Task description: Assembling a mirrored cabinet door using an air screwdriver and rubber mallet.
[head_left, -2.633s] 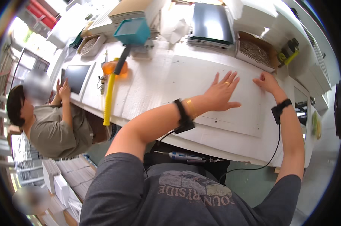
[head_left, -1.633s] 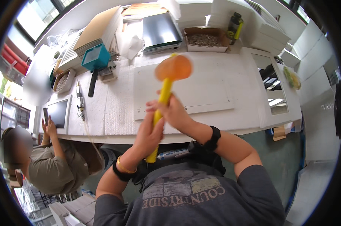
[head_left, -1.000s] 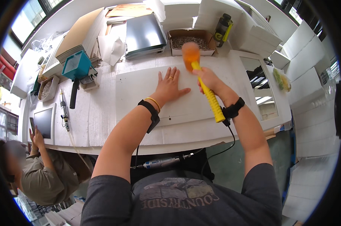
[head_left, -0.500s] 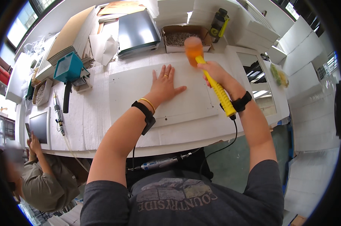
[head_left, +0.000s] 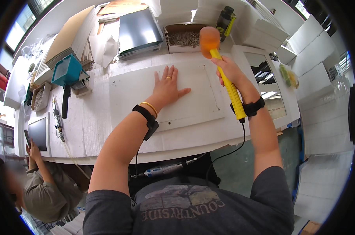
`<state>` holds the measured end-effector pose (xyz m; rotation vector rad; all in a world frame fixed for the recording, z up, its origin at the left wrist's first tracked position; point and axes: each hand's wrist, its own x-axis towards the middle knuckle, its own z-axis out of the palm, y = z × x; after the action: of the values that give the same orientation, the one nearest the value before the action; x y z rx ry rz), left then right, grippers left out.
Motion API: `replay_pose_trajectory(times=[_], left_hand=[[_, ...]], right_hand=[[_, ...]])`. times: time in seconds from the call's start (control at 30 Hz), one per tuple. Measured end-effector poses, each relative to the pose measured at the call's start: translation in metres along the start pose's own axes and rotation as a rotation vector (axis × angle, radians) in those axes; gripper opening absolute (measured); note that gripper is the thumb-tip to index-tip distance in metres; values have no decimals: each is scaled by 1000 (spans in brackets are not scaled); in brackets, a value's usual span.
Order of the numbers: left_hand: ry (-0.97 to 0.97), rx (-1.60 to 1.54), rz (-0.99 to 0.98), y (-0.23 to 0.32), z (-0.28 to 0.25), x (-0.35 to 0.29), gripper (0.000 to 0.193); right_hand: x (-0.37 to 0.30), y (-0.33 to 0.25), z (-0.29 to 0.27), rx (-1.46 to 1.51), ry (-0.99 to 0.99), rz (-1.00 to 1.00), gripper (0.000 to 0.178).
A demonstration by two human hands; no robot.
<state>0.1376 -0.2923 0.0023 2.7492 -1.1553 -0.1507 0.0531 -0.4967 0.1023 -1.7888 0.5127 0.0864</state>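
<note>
My left hand (head_left: 166,87) lies flat with fingers spread on a white rectangular panel (head_left: 134,103). Small dark dots or holes run near the panel's edges. My right hand (head_left: 229,71) grips the yellow handle of a mallet (head_left: 210,38) with a translucent orange head. The mallet is raised over the far right corner of the panel, its head slightly blurred. A dark band with a small device is strapped round each wrist.
At the back stand a box of small metal fasteners (head_left: 183,37), a dark bottle (head_left: 225,21) and a stack of glossy dark sheets (head_left: 140,31). A teal hopper tool (head_left: 67,70) and a screwdriver (head_left: 58,117) lie left. A white-framed mirror (head_left: 269,88) lies right. Another person (head_left: 50,184) works at lower left.
The mallet head has moved up and slightly right with my right hand. My left hand stays spread on the panel. The whole view has shifted a little.
</note>
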Motion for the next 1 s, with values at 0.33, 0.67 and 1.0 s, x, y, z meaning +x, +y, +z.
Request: replay_pose_trajectory(times=[0.33, 0.67, 1.0], left_hand=[[6, 8, 3, 0, 0, 2, 92], [2, 41, 2, -1, 3, 1, 92], [32, 55, 24, -3, 7, 5, 90]], right_hand=[[-5, 38, 3, 96, -14, 34, 31], [-88, 41, -3, 197, 5, -42, 42], [-152, 87, 18, 231, 39, -48, 41]])
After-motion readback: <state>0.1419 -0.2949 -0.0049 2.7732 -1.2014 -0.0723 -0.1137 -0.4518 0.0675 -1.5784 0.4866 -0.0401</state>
